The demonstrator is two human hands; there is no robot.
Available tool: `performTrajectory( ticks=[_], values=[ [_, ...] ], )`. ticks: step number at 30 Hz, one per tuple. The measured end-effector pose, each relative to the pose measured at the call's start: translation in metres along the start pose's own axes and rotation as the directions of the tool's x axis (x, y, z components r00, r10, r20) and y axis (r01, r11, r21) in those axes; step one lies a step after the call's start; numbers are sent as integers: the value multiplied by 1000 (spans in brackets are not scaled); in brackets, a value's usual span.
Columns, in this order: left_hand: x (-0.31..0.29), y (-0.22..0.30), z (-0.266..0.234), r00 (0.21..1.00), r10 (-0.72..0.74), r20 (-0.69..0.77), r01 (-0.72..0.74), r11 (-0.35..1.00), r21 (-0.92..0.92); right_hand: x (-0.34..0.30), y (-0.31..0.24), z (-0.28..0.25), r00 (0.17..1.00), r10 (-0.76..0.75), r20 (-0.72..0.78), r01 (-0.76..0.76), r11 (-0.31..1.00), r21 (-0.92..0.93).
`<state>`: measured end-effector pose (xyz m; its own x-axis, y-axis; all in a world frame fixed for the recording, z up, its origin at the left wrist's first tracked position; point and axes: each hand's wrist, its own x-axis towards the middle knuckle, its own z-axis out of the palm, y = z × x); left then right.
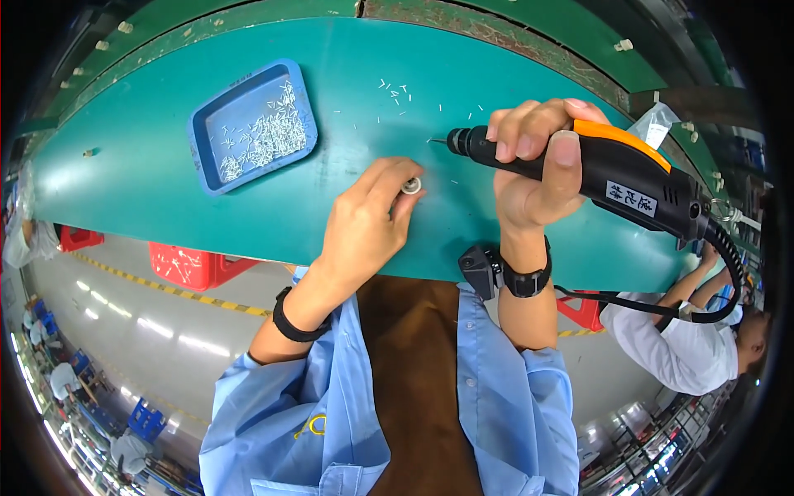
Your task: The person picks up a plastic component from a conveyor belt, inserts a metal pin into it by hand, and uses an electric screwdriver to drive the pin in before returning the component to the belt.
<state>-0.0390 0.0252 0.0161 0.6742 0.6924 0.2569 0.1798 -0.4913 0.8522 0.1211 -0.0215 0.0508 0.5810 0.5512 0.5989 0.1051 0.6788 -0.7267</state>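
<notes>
My left hand [368, 213] is closed over the bench, with a small round whitish part [411, 185] pinched between thumb and fingers. Most of that part is hidden by the fingers, so its kind is unclear. In my right hand [538, 161] is a black electric screwdriver [633, 178] with an orange lever. Its thin bit points left, apart from the round part and a little above the bench. A blue tray [203, 153] to the left holds a heap of tiny silvery pins or screws [277, 136].
Loose silvery pieces [394, 91] lie scattered on the green bench top [356, 58]. A coiled black cord [728, 256] runs off the screwdriver's right end. A clear plastic bag [653, 124] sits at the far right. Red stools [190, 264] stand below the bench; a co-worker [686, 347] is at right.
</notes>
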Motion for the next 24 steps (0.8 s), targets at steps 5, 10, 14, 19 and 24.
performTrajectory(
  ticks=[5, 10, 14, 19, 24],
  values=[
    [5, 2, 11, 998, 5, 65, -6, 1000, 26, 2, -4, -7, 998, -16, -65, 11, 997, -74],
    [12, 0, 21, 997, 24, 76, -26, 999, 31, 8, -14, -15, 995, -27, -95, 17, 994, -104],
    [12, -1, 23, 998, 34, 48, -34, 999, 4, 11, -33, -17, 996, -38, -76, 32, 996, -78],
    [13, 9, 16, 999, 7, 39, -8, 1000, 17, 15, -53, -18, 996, -56, -70, 60, 997, 56],
    [17, 19, 8, 999, 46, -26, -47, 999, -3, 16, -71, -15, 997, -47, 67, 38, 990, 136]
  ],
)
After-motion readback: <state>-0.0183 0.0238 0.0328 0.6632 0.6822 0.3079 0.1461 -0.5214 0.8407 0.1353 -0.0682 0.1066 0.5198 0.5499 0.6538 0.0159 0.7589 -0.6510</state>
